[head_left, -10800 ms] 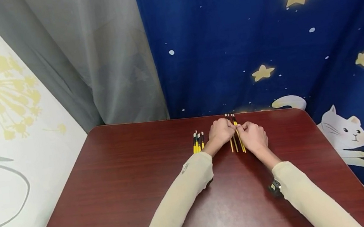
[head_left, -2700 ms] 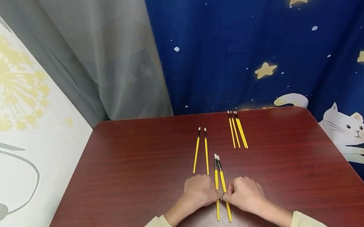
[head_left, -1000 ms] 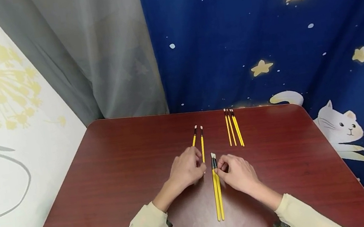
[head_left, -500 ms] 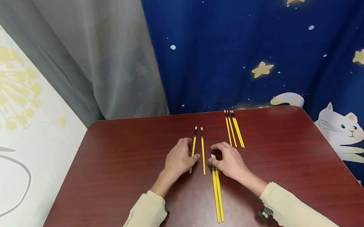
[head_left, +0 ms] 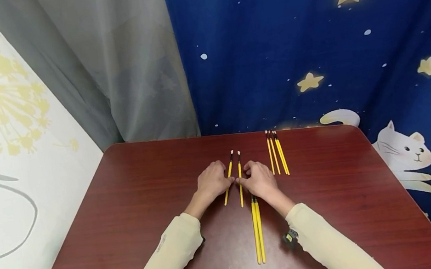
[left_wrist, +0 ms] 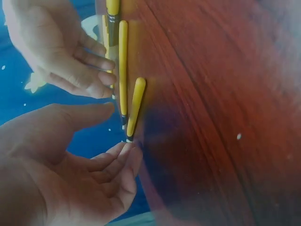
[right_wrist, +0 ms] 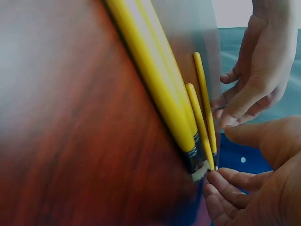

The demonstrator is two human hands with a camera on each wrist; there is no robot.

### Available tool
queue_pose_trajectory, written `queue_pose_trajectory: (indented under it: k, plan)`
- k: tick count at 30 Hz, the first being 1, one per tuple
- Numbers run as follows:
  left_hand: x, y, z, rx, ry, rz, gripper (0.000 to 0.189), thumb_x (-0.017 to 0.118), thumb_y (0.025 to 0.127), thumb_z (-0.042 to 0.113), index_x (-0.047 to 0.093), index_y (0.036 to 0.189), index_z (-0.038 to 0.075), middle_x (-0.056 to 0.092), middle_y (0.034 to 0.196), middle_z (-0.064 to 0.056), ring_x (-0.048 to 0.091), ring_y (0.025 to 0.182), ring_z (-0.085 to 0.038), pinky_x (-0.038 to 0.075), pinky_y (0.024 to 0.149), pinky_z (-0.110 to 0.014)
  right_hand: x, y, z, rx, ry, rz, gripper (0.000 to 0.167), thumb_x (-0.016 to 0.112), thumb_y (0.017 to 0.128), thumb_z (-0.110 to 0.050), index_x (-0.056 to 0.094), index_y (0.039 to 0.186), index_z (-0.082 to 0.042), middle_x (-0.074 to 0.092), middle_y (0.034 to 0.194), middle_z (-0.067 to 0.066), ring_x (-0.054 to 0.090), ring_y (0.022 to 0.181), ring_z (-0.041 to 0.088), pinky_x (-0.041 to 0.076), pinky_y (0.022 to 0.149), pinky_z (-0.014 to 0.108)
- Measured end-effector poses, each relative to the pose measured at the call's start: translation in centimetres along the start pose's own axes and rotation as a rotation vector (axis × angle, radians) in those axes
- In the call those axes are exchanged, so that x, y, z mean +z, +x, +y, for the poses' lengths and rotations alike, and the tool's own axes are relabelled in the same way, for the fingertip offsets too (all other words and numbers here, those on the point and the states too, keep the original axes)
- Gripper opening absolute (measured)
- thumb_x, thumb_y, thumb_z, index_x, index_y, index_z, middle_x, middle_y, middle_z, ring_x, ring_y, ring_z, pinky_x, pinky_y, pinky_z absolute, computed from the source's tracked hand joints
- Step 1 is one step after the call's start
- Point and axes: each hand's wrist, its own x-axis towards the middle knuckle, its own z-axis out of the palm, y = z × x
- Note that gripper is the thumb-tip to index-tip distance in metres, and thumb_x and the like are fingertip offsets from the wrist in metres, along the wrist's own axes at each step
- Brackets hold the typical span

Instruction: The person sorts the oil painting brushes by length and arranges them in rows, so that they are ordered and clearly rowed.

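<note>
Two thin yellow-handled paintbrushes lie side by side in mid-table, slightly apart. My left hand (head_left: 211, 181) is at the left paintbrush (head_left: 230, 167), its thumb crossing the handle. At the right paintbrush (head_left: 239, 169) is my right hand (head_left: 262, 182), thumb reaching the handle. Both wrist views show thumbs and fingers spread, neither hand plainly pinching a brush. Nearer me lie two thicker yellow paintbrushes (head_left: 260, 234), touching each other. My right hand covers their bristles in the head view, but the right wrist view shows the pale bristles (right_wrist: 200, 172).
Several thin yellow paintbrushes (head_left: 282, 154) lie in a row near the back edge, right of my hands. The dark red wooden table (head_left: 143, 182) has rounded back corners. Behind it hang a grey curtain (head_left: 143, 71) and a blue star-patterned curtain (head_left: 253, 54).
Earlier, both hands drew the thicker paintbrushes together in front, after working at the back row. Since then, my hands have moved to the two thin paintbrushes, the right hand coming left and away from me.
</note>
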Motion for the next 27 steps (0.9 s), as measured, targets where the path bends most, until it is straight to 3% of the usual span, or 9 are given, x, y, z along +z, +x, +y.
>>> queue_pose_trajectory:
  k: [5, 12, 20, 24, 27]
  plan:
    - [-0.2, 0.6, -0.2, -0.024, 0.030, 0.006, 0.036, 0.081, 0.092, 0.039, 0.067, 0.107, 0.010, 0.065, 0.096, -0.005, 0.061, 0.079, -0.020, 0.054, 0.074, -0.040, 0.5, 0.5, -0.8, 0.008, -0.051, 0.004, 0.045, 0.086, 0.088, -0.039, 0.070, 0.116, -0.008, 0.068, 0.103, 0.007, 0.064, 0.092, 0.026, 0.053, 0.079, 0.042]
    - [-0.2, 1.9, 0.1, -0.036, 0.030, -0.027, 0.036, 0.081, 0.091, 0.042, 0.068, 0.105, 0.011, 0.067, 0.093, -0.004, 0.061, 0.077, -0.020, 0.052, 0.071, -0.037, 0.8, 1.4, -0.8, 0.018, -0.081, 0.008, 0.043, 0.088, 0.085, -0.035, 0.069, 0.108, -0.005, 0.067, 0.103, 0.012, 0.065, 0.097, 0.033, 0.054, 0.082, 0.046]
    - [-0.1, 2.9, 0.8, -0.019, 0.099, -0.089, 0.043, 0.081, 0.091, 0.041, 0.058, 0.066, 0.015, 0.050, 0.058, 0.001, 0.057, 0.061, -0.020, 0.042, 0.058, -0.034, 0.6, 2.2, -0.7, 0.027, -0.115, -0.009, 0.038, 0.090, 0.083, -0.035, 0.067, 0.097, -0.008, 0.064, 0.096, 0.009, 0.062, 0.086, 0.027, 0.053, 0.073, 0.041]
    - [0.0, 3.1, 0.8, -0.010, 0.136, -0.091, 0.042, 0.080, 0.092, 0.040, 0.059, 0.066, 0.016, 0.053, 0.061, 0.001, 0.059, 0.063, -0.020, 0.045, 0.062, -0.035, 0.4, 2.3, -0.8, 0.034, -0.128, -0.024, 0.037, 0.090, 0.083, -0.036, 0.064, 0.086, -0.010, 0.063, 0.087, 0.007, 0.060, 0.075, 0.024, 0.047, 0.062, 0.035]
    - [0.0, 3.1, 0.8, -0.014, 0.155, -0.094, 0.037, 0.080, 0.094, 0.039, 0.064, 0.070, 0.016, 0.060, 0.068, -0.001, 0.063, 0.071, -0.024, 0.053, 0.079, -0.042, 2.0, 4.0, 1.1, 0.024, -0.121, -0.054, 0.040, 0.089, 0.082, -0.043, 0.063, 0.076, -0.014, 0.064, 0.077, 0.004, 0.059, 0.067, 0.023, 0.045, 0.056, 0.034]
